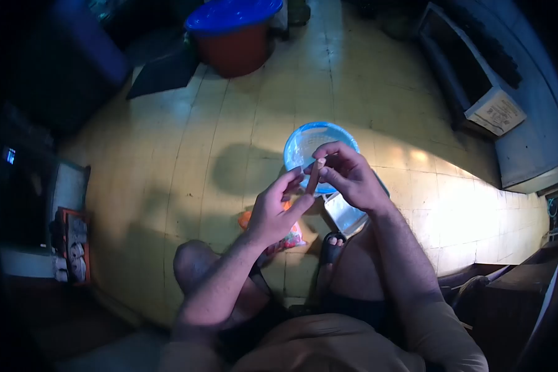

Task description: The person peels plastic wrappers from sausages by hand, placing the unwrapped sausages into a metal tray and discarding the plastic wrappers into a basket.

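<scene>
One brown stick-like item [314,178] sat between L hand [273,212] & R hand [351,180], in front of blue basket [299,146].
L gripped its lower part, R fingers pinched nr pale upper tip; hands hid part of basket. Metal tray [345,214] stood just beside basket, partly behind R wrist; orange packet [294,237] on floor, partly behind L hand. Farther off: red tub [232,53] w/ blue top [232,15], white box [496,111] w/ dark print, too small to read.
</scene>
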Demonstrator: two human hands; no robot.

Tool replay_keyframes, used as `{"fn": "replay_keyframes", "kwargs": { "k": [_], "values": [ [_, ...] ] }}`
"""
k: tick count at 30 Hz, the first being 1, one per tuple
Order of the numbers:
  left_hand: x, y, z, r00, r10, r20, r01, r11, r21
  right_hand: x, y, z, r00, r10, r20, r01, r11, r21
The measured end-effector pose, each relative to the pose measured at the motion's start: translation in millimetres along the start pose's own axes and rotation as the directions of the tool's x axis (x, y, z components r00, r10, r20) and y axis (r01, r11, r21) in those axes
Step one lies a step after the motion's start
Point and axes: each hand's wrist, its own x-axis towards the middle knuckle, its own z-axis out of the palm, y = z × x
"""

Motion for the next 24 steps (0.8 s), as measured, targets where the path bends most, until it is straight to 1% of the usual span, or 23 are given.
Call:
{"fn": "replay_keyframes", "kwargs": {
  "k": [2,3,5,6,7,9,10,11,13,14,15,16,17,19,20,21,22,23,24],
  "values": [
    [-5.2,31.3,11.2,0.995,0.096,0.028,-0.095,0.995,-0.040,-12.2,-10.1,4.9,0.995,-0.075,-0.071,0.079,0.995,0.053],
    [12.1,12.9,-15.6,0.989,0.147,0.012,-0.147,0.989,-0.020,18.4,5.2,15.1,0.991,-0.127,-0.050,0.129,0.991,0.036],
    [10.2,-2.4,-18.7,0.981,0.169,-0.091,-0.168,0.986,0.017,23.7,5.7,20.5,0.983,-0.156,-0.094,0.152,0.987,-0.048],
    [9.0,-4.5,-20.3,0.975,0.184,-0.122,-0.185,0.983,0.002,26.6,7.4,27.0,0.974,-0.185,-0.132,0.182,0.983,-0.036],
    [6.8,-5.4,-22.4,0.974,0.191,-0.121,-0.191,0.982,0.015,28.4,6.8,32.0,0.972,-0.196,-0.132,0.194,0.981,-0.031],
    [5.7,-5.8,-23.8,0.947,0.251,-0.202,-0.263,0.964,-0.033,30.0,0.8,38.6,0.977,-0.177,-0.117,0.171,0.983,-0.061],
    [6.5,-7.1,-24.4,0.946,0.257,-0.199,-0.268,0.963,-0.032,30.0,-8.3,42.8,0.971,-0.182,-0.152,0.167,0.980,-0.110],
    [6.5,-8.3,-24.8,0.950,0.254,-0.183,-0.263,0.965,-0.026,26.8,-16.0,41.4,0.969,-0.183,-0.168,0.168,0.981,-0.102],
    [5.1,-7.5,-22.7,0.913,0.372,-0.168,-0.371,0.928,0.040,17.9,-24.9,33.0,0.967,-0.254,-0.014,0.237,0.919,-0.314],
    [1.9,-7.7,-21.9,0.917,0.370,-0.148,-0.369,0.929,0.035,11.4,-22.9,33.0,0.972,-0.230,-0.057,0.208,0.944,-0.255],
    [-2.6,-7.8,-22.5,0.906,0.407,-0.118,-0.396,0.912,0.108,4.8,-22.5,30.4,0.970,-0.233,-0.074,0.206,0.943,-0.262],
    [-6.2,-6.4,-22.3,0.891,0.445,-0.092,-0.424,0.888,0.179,-0.4,-23.0,28.1,0.964,-0.263,-0.040,0.242,0.929,-0.281],
    [-9.1,-3.3,-21.4,0.888,0.451,-0.086,-0.432,0.885,0.174,-4.6,-23.7,26.9,0.956,-0.292,0.001,0.279,0.913,-0.297],
    [-15.5,3.5,-20.4,0.855,0.513,-0.077,-0.479,0.838,0.263,-7.2,-21.9,28.7,0.951,-0.307,0.048,0.306,0.902,-0.305],
    [-16.7,2.7,-22.2,0.850,0.523,-0.057,-0.487,0.823,0.293,-4.6,-20.3,31.1,0.951,-0.307,0.038,0.307,0.922,-0.238],
    [-19.1,5.4,-21.7,0.844,0.531,-0.077,-0.488,0.820,0.299,-2.0,-19.7,33.0,0.952,-0.305,0.031,0.306,0.937,-0.167],
    [-21.8,9.8,-21.4,0.861,0.499,-0.095,-0.457,0.843,0.283,0.6,-20.5,33.3,0.942,-0.332,0.048,0.335,0.919,-0.208],
    [-23.4,12.4,-22.2,0.877,0.468,-0.112,-0.426,0.864,0.270,3.7,-19.0,34.4,0.938,-0.340,0.072,0.347,0.915,-0.203],
    [-25.4,11.2,-22.8,0.883,0.456,-0.112,-0.421,0.874,0.242,5.9,-15.4,36.8,0.915,-0.401,0.047,0.401,0.889,-0.221]
  ]
}}
